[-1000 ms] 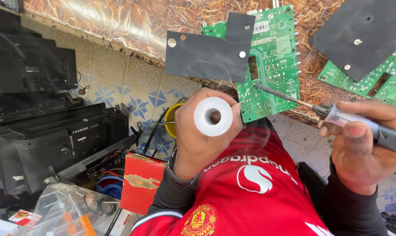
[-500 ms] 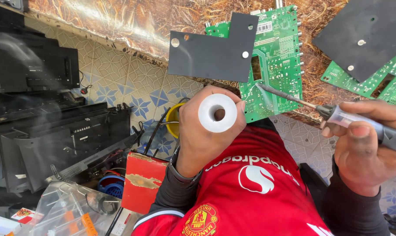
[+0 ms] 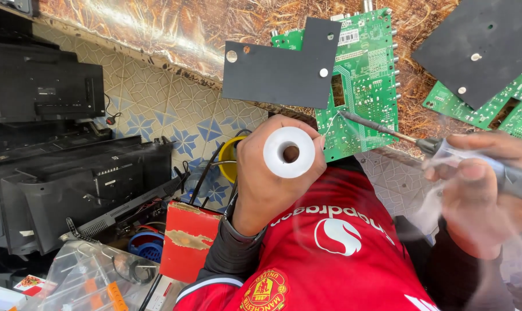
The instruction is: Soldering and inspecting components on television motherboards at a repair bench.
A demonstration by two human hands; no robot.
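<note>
My left hand (image 3: 264,184) grips a white solder spool (image 3: 289,151), its hollow core facing me, just below the counter edge. A thin wire runs from it toward a green circuit board (image 3: 366,75) lying on the counter. My right hand (image 3: 483,198) holds a soldering iron (image 3: 382,127) by its grey handle. The metal tip touches the board's lower left area, close to the spool. A black L-shaped plate (image 3: 278,72) covers the board's left side. Pale smoke drifts over my right hand. My red shirt fills the bottom of the view.
A second green board (image 3: 506,109) under another black plate (image 3: 480,43) lies at the right of the patterned counter (image 3: 157,34). Black television sets (image 3: 71,184) are stacked at left. Below them sit a red box (image 3: 187,245), a clear plastic container (image 3: 82,276) and a yellow roll (image 3: 229,156).
The spool and my left hand have shifted slightly right, toward the iron's tip. Smoke now veils my right hand. The iron's tip stays on the board.
</note>
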